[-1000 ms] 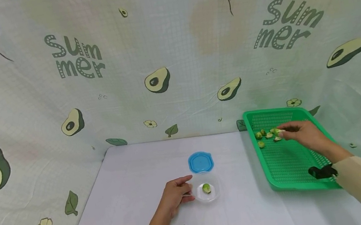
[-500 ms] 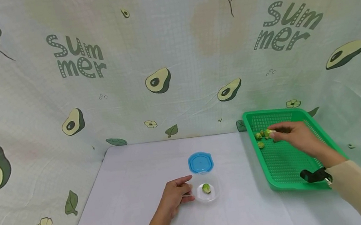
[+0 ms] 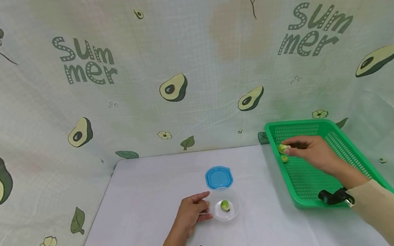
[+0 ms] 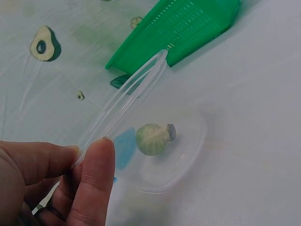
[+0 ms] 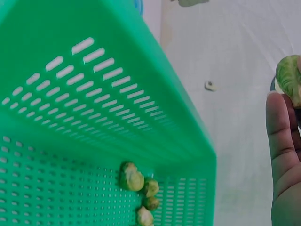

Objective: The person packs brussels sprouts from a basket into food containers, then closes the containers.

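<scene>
Even diffuse light, faint shadows; wrist views dimmer, softer

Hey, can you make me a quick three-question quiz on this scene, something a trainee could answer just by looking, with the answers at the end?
1. True or false: the left-hand grip is pinching the edge of the clear bowl.

2. Seen from the person's side, where does the blue lid lie?
A) On top of the bowl
B) Just beyond the bowl
C) Inside the basket

3. Fill in the blank: the right-hand grip holds a green ___.

Key:
1. True.
2. B.
3. Sprout.
</scene>
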Tool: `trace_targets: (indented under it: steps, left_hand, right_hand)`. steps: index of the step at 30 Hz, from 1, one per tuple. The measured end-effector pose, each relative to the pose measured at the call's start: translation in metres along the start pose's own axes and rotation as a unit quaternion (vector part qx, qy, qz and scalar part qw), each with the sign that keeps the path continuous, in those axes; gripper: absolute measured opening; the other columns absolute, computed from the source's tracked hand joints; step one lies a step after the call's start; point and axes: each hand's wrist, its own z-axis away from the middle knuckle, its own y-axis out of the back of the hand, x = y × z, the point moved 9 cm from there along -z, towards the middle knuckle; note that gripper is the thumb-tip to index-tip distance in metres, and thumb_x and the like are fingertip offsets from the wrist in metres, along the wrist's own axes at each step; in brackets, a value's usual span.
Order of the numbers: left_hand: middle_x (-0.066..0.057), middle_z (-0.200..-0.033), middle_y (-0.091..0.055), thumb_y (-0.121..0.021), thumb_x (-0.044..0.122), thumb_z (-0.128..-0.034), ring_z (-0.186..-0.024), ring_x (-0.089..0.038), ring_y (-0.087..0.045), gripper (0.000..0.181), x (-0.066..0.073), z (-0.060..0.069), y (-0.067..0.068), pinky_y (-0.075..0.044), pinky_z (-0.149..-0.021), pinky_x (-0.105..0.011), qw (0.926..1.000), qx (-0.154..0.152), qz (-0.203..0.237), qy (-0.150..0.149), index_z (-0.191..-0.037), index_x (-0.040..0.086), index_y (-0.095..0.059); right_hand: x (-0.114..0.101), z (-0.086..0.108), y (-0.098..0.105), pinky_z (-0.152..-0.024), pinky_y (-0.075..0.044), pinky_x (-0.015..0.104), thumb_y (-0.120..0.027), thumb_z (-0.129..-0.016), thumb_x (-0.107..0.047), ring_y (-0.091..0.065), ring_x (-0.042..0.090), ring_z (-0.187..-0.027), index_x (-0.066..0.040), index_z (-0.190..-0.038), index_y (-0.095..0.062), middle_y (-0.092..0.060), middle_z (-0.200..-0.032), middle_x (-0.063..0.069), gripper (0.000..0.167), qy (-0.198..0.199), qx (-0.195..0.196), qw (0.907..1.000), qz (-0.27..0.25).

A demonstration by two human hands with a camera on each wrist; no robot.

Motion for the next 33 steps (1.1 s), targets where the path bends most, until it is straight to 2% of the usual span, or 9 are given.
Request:
trace_targets:
  steps: [4, 8, 14, 17, 21, 25, 28, 33]
  left_hand:
    - [-0.007, -0.093, -0.061, -0.071, 0.001, -0.0971, -0.08, -0.017, -0.064, 0.044, -0.001, 0.0, 0.0, -0.068, -0.072, -0.031, 1.0, 0.004, 0.0, 0.003, -0.14, 0.001, -0.066]
    - [-0.007, -0.094, -0.062, -0.071, 0.002, -0.0972, -0.08, -0.017, -0.064, 0.043, -0.002, 0.001, 0.001, -0.068, -0.072, -0.031, 1.0, 0.008, -0.002, 0.004, -0.14, 0.001, -0.067]
    - [-0.007, -0.094, -0.061, -0.071, 0.002, -0.0974, -0.082, -0.018, -0.064, 0.044, -0.002, 0.001, 0.0, -0.068, -0.072, -0.031, 1.0, 0.007, -0.003, 0.003, -0.141, 0.002, -0.066]
    - [-0.007, -0.094, -0.061, -0.071, 0.003, -0.0973, -0.083, -0.019, -0.064, 0.044, -0.002, 0.001, 0.0, -0.068, -0.072, -0.031, 1.0, 0.007, -0.001, 0.002, -0.141, 0.002, -0.066]
    - [-0.007, -0.093, -0.062, -0.071, 0.002, -0.0973, -0.083, -0.019, -0.065, 0.043, -0.002, 0.0, 0.0, -0.068, -0.072, -0.031, 1.0, 0.006, 0.002, 0.003, -0.141, 0.002, -0.067]
    - [-0.006, -0.092, -0.062, -0.07, 0.001, -0.0971, -0.082, -0.019, -0.065, 0.044, -0.002, -0.001, 0.0, -0.068, -0.072, -0.031, 1.0, 0.004, 0.004, 0.002, -0.141, 0.001, -0.066]
    - [-0.007, -0.092, -0.062, -0.07, 0.002, -0.0971, -0.081, -0.018, -0.065, 0.043, -0.002, 0.0, 0.0, -0.068, -0.072, -0.031, 1.0, 0.005, 0.003, 0.002, -0.14, 0.002, -0.067]
    - [-0.007, -0.093, -0.062, -0.071, 0.003, -0.0975, -0.082, -0.019, -0.064, 0.042, -0.001, 0.002, -0.001, -0.068, -0.072, -0.03, 1.0, 0.006, 0.0, 0.001, -0.14, 0.003, -0.067]
  right_hand:
    - [-0.007, 0.0, -0.007, -0.08, -0.059, 0.022, -0.074, -0.101, -0.027, -0.069, 0.003, -0.094, -0.007, -0.13, -0.074, -0.078, -0.109, -0.003, 0.035, 0.01, 0.002, 0.9998, -0.015]
    - [-0.015, 0.0, -0.015, -0.078, -0.061, 0.023, -0.075, -0.1, -0.021, -0.071, 0.009, -0.091, -0.003, -0.129, -0.073, -0.078, -0.107, -0.001, 0.034, 0.021, 0.003, 0.9988, -0.043]
    - [-0.02, -0.001, -0.031, -0.081, -0.064, 0.028, -0.074, -0.1, -0.022, -0.071, 0.005, -0.096, -0.003, -0.13, -0.072, -0.077, -0.112, -0.001, 0.035, 0.017, -0.013, 0.9964, -0.082]
    - [-0.023, -0.002, -0.038, -0.084, -0.065, 0.03, -0.074, -0.101, -0.02, -0.07, 0.004, -0.099, -0.002, -0.13, -0.072, -0.077, -0.113, 0.001, 0.034, 0.03, -0.016, 0.995, -0.094]
    - [-0.029, -0.002, -0.046, -0.082, -0.064, 0.026, -0.074, -0.1, -0.016, -0.071, 0.005, -0.096, 0.0, -0.128, -0.073, -0.078, -0.112, 0.003, 0.033, 0.041, -0.014, 0.9931, -0.109]
    - [-0.033, -0.001, -0.057, -0.079, -0.062, 0.022, -0.076, -0.099, -0.015, -0.07, 0.005, -0.093, 0.001, -0.127, -0.073, -0.077, -0.111, 0.004, 0.033, 0.028, -0.011, 0.9927, -0.117]
    - [-0.036, 0.001, -0.067, -0.078, -0.062, 0.022, -0.076, -0.098, -0.015, -0.07, 0.005, -0.092, 0.0, -0.127, -0.074, -0.076, -0.112, 0.009, 0.032, 0.018, -0.011, 0.9926, -0.119]
    - [-0.044, 0.005, -0.087, -0.076, -0.062, 0.022, -0.077, -0.097, -0.012, -0.07, 0.006, -0.088, 0.0, -0.122, -0.075, -0.076, -0.111, 0.016, 0.028, 0.03, -0.006, 0.9918, -0.124]
